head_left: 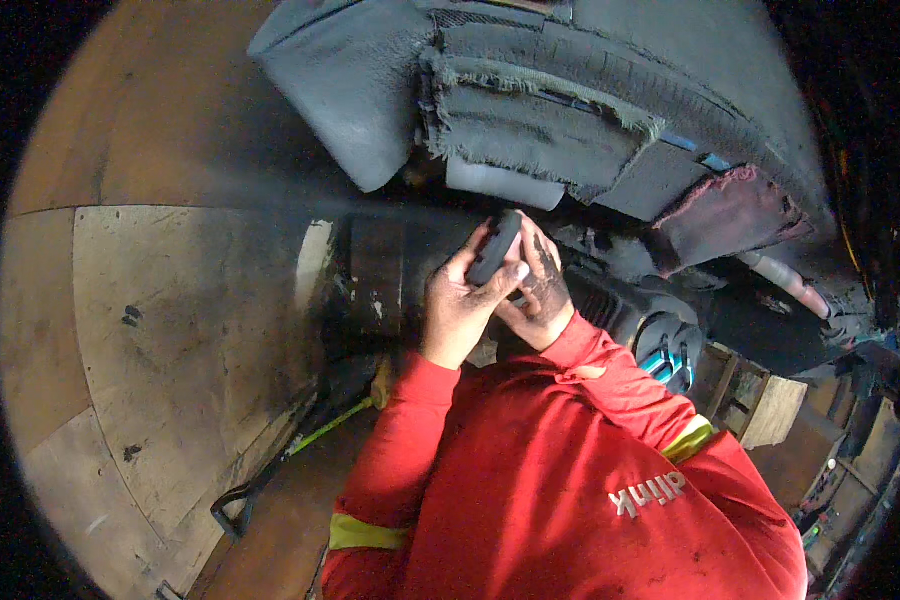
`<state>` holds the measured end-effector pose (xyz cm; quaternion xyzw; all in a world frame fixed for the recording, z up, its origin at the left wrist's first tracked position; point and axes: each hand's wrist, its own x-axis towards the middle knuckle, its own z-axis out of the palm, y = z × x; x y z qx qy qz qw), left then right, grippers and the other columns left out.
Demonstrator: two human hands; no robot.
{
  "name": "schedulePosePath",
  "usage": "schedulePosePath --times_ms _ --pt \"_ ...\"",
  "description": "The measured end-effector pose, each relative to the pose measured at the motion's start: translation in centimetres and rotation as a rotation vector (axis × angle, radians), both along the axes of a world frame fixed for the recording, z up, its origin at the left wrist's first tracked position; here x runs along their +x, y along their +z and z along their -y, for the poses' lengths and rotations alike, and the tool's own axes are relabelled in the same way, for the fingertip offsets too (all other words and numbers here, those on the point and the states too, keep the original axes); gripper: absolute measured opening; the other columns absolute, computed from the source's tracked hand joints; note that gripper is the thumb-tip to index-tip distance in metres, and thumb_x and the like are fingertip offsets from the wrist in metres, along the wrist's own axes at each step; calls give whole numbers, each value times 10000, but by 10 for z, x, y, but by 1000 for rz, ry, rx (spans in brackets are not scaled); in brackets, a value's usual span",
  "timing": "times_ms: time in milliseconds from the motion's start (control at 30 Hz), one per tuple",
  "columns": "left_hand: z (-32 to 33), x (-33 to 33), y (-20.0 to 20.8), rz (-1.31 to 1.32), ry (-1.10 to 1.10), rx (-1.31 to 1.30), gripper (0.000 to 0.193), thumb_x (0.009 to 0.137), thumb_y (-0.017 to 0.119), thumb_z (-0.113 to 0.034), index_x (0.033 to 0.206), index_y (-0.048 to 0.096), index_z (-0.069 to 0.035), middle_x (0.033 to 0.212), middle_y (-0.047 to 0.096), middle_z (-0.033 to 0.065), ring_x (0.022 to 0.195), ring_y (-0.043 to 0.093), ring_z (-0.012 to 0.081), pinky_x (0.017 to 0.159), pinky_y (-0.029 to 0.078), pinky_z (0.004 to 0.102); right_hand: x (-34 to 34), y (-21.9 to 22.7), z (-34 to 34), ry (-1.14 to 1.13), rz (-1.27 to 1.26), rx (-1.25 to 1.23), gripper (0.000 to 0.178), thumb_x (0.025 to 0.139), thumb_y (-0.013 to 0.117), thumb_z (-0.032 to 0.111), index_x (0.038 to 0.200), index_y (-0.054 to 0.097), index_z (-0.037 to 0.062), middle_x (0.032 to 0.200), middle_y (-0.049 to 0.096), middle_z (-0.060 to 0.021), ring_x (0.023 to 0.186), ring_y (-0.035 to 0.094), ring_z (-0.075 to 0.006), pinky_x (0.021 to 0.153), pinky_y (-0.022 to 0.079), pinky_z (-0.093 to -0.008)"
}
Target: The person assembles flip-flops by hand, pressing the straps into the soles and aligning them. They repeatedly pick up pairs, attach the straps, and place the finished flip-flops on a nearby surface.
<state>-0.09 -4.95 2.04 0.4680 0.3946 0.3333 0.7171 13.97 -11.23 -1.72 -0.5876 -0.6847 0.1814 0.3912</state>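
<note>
A small dark, rounded, elongated piece [495, 252] is held up between my hands, just below the dusty grey hood of a machine. My left hand [458, 308] is closed round its near side, with the thumb lying across toward the other hand. Pressed against the other side is my right hand [542, 285], its fingers bent round the piece and its back smeared black. The piece's exact kind cannot be made out. Behind my hands the underside of the hood is in deep shadow.
Frayed grey cloth [540, 130] and a dark red rag [735, 215] hang along the hood. A black and blue object [670, 350] sits by my right forearm. Wooden panels [190, 330] stand at left, near a yellow-green strip [330, 428]. Wooden compartments [775, 410] are at right.
</note>
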Motion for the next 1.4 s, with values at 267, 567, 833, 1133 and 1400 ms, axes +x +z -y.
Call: schedulePosePath --times_ms 267,567,833,1133,1400 --pt "-15 8 32 -454 93 417 326 883 735 -242 1140 687 -47 968 738 146 845 738 218 711 546 314 -13 16 -5 -81 89 -417 673 823 686 344 1409 468 95 1423 435 -235 1356 345 -446 1136 231 -601" --pt "-39 32 33 -975 -19 571 371 855 695 -420 832 697 -50 750 669 206 714 662 416 603 511 470 1 13 -7 -47 -436 -649 897 716 806 498 1451 448 129 1249 608 -199 1120 607 -369 1026 436 -450" --pt "-16 21 20 -638 108 461 201 872 718 -224 961 707 -44 813 690 198 737 702 321 617 521 373 15 26 -2 -71 261 -505 754 800 713 428 1469 439 212 1231 557 -266 1115 574 -418 895 482 -493" --pt "-12 0 18 -273 94 291 443 866 741 -148 1258 618 17 1090 689 140 969 668 189 850 520 306 -10 21 -2 -108 283 -353 605 891 621 381 1457 465 232 1448 420 -268 1200 548 -435 950 467 -564" --pt "-43 -22 68 -502 -157 425 437 827 705 -164 1241 650 -38 928 625 141 878 570 259 784 478 363 -16 64 -19 321 -1243 -708 1081 875 736 73 1553 -100 186 1283 520 -62 895 599 -136 805 530 -304"
